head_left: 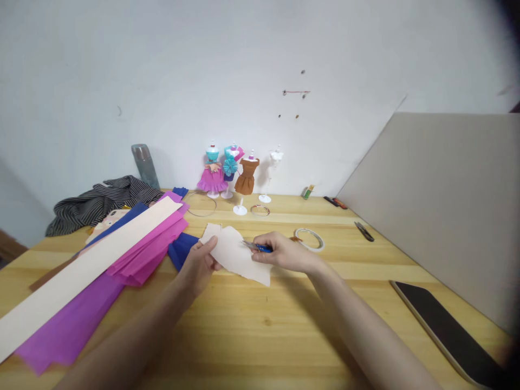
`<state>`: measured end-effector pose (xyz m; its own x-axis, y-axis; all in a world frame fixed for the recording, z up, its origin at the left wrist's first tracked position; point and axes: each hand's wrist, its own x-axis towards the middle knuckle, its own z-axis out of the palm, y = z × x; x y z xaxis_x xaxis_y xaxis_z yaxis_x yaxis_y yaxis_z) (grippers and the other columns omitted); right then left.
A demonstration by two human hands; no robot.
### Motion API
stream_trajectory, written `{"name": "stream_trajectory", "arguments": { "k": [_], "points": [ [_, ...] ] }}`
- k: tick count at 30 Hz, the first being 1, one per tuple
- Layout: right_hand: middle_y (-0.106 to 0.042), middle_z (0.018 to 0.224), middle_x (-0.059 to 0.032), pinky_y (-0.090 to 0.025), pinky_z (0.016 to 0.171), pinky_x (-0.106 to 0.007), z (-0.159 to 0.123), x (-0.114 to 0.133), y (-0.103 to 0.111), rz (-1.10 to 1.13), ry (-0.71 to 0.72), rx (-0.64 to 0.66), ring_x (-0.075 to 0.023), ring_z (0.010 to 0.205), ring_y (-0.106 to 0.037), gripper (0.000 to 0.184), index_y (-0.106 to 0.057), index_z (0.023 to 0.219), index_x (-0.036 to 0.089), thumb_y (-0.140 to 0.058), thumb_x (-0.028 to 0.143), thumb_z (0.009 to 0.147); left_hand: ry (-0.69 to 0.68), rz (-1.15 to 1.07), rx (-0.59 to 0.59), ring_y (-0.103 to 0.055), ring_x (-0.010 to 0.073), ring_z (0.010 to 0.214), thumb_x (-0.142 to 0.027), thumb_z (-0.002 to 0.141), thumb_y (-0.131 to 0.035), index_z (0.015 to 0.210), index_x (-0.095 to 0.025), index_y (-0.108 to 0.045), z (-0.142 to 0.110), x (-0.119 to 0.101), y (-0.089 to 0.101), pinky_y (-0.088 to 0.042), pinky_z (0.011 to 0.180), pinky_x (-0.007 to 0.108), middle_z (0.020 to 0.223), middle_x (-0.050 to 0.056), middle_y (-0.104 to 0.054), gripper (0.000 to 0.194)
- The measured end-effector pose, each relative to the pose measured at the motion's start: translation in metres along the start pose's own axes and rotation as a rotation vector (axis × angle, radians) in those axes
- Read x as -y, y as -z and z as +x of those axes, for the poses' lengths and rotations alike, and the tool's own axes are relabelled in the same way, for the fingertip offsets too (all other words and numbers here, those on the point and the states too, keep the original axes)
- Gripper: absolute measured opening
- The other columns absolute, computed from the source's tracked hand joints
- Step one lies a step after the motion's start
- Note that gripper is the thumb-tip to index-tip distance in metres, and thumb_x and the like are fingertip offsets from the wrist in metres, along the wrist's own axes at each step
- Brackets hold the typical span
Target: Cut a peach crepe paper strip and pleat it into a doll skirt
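Observation:
A cream sheet of paper (235, 254) with a curved upper edge is held above the table. My left hand (202, 264) pinches its left end, thumb on top and fingers beneath. My right hand (284, 252) is closed round the blue handles of small scissors (260, 247). Their metal blades point left and lie over the paper's upper part; whether they are cutting at this instant I cannot tell. Behind the paper stand small dress forms, one in a brown dress (246, 179), one with a pink skirt (212, 179), and a bare white one (277, 156).
Crepe paper strips in pink (142, 254), purple (77, 309) and cream (89, 273) pile up at left. Behind them are a striped cloth (109, 200) and a bottle (145, 165). A tape roll (319, 241), nippers (364, 232) and a dark phone (442, 325) lie at right.

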<state>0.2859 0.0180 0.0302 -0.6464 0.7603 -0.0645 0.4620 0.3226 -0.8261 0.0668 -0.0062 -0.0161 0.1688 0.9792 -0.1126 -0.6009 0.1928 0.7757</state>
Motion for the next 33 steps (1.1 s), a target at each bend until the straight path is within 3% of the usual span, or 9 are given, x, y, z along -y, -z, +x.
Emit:
{"name": "stream_trajectory", "arguments": {
  "k": [5,8,13,17,21,26,33],
  "points": [
    [-0.036,0.065,0.004,-0.025,0.054,-0.023,-0.002,0.005,0.0,-0.047,0.009,-0.002,-0.0088,0.059,-0.033,0.031,-0.047,0.068,0.016,-0.058,0.042,0.082,0.047,-0.025,0.019,-0.05,0.0046,0.046,-0.033,0.072,-0.074,0.095,-0.01,-0.067,-0.002,-0.002,-0.004,-0.028,0.033,0.014,0.069,0.002,-0.066,0.032],
    [-0.046,0.073,0.0014,-0.03,0.058,-0.024,-0.004,0.012,0.0,-0.064,0.054,-0.05,-0.011,0.065,-0.039,0.032,-0.054,0.079,0.016,-0.057,0.048,0.082,0.055,-0.043,0.014,-0.056,0.0065,0.051,-0.029,0.076,-0.071,0.098,-0.012,-0.067,-0.005,-0.006,-0.003,-0.037,0.036,0.014,0.078,0.004,-0.07,0.029],
    [-0.043,0.07,0.0013,-0.028,0.057,-0.025,-0.005,0.016,0.002,-0.015,0.037,-0.104,-0.0114,0.063,-0.037,0.04,-0.056,0.083,0.015,-0.047,0.054,0.086,0.097,-0.124,-0.034,-0.068,0.0164,0.081,-0.022,0.081,-0.065,0.097,-0.015,-0.066,-0.01,-0.005,0.004,-0.057,0.065,0.026,0.097,0.006,-0.072,0.017],
    [-0.033,0.062,0.0046,-0.022,0.052,-0.025,-0.006,0.015,0.004,0.031,-0.037,-0.071,-0.0089,0.054,-0.028,0.041,-0.058,0.08,0.014,-0.047,0.053,0.086,0.081,-0.226,0.025,-0.065,0.0208,0.099,-0.022,0.083,-0.063,0.089,-0.015,-0.067,-0.011,-0.001,0.004,-0.052,0.091,0.041,0.098,0.006,-0.073,0.01],
    [-0.034,0.059,0.005,-0.02,0.049,-0.025,-0.006,0.013,0.005,0.076,-0.058,-0.024,-0.0079,0.052,-0.027,0.04,-0.06,0.082,0.012,-0.049,0.05,0.086,0.096,-0.242,0.112,-0.061,0.0232,0.109,-0.024,0.082,-0.063,0.09,-0.016,-0.069,-0.008,0.001,0.002,-0.042,0.102,0.047,0.101,0.006,-0.072,0.012],
    [-0.034,0.059,0.0052,-0.019,0.047,-0.024,-0.006,0.01,0.007,0.128,-0.057,0.006,-0.007,0.051,-0.026,0.038,-0.061,0.084,0.012,-0.051,0.048,0.085,0.117,-0.227,0.156,-0.058,0.0232,0.113,-0.026,0.08,-0.065,0.094,-0.018,-0.069,-0.005,0.003,0.003,-0.036,0.106,0.049,0.104,0.005,-0.072,0.016],
    [-0.037,0.062,0.0044,-0.019,0.047,-0.023,-0.005,0.008,0.004,0.152,-0.048,0.009,-0.0066,0.052,-0.026,0.04,-0.06,0.085,0.012,-0.052,0.052,0.084,0.128,-0.214,0.144,-0.061,0.0236,0.109,-0.024,0.076,-0.069,0.093,-0.017,-0.068,-0.004,0.005,0.005,-0.046,0.099,0.045,0.104,0.005,-0.073,0.018]
  ]
}}
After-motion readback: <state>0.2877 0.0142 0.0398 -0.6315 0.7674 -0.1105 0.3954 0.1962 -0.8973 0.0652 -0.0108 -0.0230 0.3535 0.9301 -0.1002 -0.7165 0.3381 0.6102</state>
